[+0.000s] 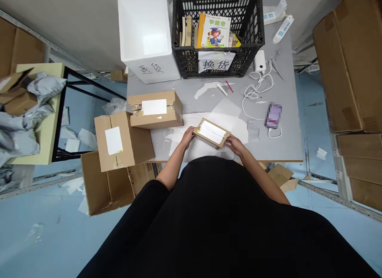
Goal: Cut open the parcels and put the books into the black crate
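Note:
A small cardboard box (221,143) with a white label (211,132) on its upper face is held in front of my body, slightly tilted. My left hand (188,136) grips its left end, and my right hand (235,144) grips the right end, the fingers curled round the edges and partly hidden. Beneath the box, white foam sheeting (179,147) lies on the grey table (280,150). To the left are two larger labelled cartons: a flat carton (158,120) on the table and a taller carton (139,144) at the table's left edge.
A white foam bin (159,69) and a black crate (183,59) holding books (215,31) stand at the back. On the right lie a phone (273,115), a white cable (253,95) and scissors (277,67). An open carton (95,186) sits below at left.

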Action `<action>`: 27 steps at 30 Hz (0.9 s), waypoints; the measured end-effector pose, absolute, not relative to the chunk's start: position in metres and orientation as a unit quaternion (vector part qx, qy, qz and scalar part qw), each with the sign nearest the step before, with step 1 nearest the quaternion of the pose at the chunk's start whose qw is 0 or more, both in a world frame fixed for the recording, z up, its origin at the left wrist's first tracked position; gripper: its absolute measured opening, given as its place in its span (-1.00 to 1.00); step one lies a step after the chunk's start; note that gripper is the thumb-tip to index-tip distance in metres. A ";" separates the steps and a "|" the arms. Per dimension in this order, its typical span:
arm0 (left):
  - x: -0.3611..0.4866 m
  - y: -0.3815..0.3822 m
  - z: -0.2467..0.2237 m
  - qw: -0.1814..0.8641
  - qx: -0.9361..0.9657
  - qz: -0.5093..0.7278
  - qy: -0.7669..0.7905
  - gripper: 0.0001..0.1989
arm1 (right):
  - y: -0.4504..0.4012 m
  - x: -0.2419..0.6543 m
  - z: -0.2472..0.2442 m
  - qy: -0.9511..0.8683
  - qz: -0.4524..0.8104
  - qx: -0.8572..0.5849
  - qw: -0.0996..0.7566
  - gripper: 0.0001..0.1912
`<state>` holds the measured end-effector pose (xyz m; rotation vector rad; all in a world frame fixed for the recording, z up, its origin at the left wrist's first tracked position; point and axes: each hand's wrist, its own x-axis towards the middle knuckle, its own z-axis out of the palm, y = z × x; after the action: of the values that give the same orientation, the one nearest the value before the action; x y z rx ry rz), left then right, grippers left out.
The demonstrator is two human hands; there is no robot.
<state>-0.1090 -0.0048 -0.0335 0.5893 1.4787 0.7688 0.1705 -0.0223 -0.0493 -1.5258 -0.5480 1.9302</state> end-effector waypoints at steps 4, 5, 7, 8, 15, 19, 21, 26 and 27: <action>-0.108 -0.034 -0.024 0.629 0.234 0.364 0.646 -0.93 | 0.003 0.160 -0.043 -0.280 0.693 -0.595 0.296 -0.56; -0.106 -0.041 -0.024 0.628 0.228 0.367 0.647 -0.94 | 0.008 0.157 -0.043 -0.296 0.683 -0.602 0.288 -0.55; -0.104 -0.052 -0.025 0.624 0.218 0.372 0.652 -0.94 | 0.014 0.151 -0.043 -0.323 0.671 -0.609 0.273 -0.54; -0.103 -0.056 -0.026 0.619 0.214 0.374 0.656 -0.93 | 0.015 0.149 -0.043 -0.334 0.667 -0.610 0.268 -0.54; -0.098 -0.064 -0.034 0.608 0.220 0.367 0.669 -0.88 | 0.012 0.150 -0.049 -0.357 0.647 -0.624 0.254 -0.48; -0.097 -0.064 -0.046 0.605 0.205 0.378 0.670 -0.87 | 0.005 0.152 -0.058 -0.333 0.655 -0.638 0.230 -0.45; -0.098 -0.066 -0.053 0.601 0.199 0.368 0.681 -0.86 | 0.000 0.152 -0.062 -0.323 0.660 -0.634 0.241 -0.46; -0.104 -0.069 -0.059 0.570 0.229 0.346 0.709 -0.83 | -0.008 0.163 -0.074 -0.308 0.615 -0.668 0.285 -0.57; -0.105 -0.068 -0.059 0.556 0.239 0.344 0.717 -0.80 | -0.011 0.168 -0.077 -0.323 0.599 -0.676 0.283 -0.58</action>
<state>-0.1047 -0.0677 -0.0585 0.5640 1.6936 0.8126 0.1684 -0.0107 -0.0768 -1.8094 -0.8650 1.6045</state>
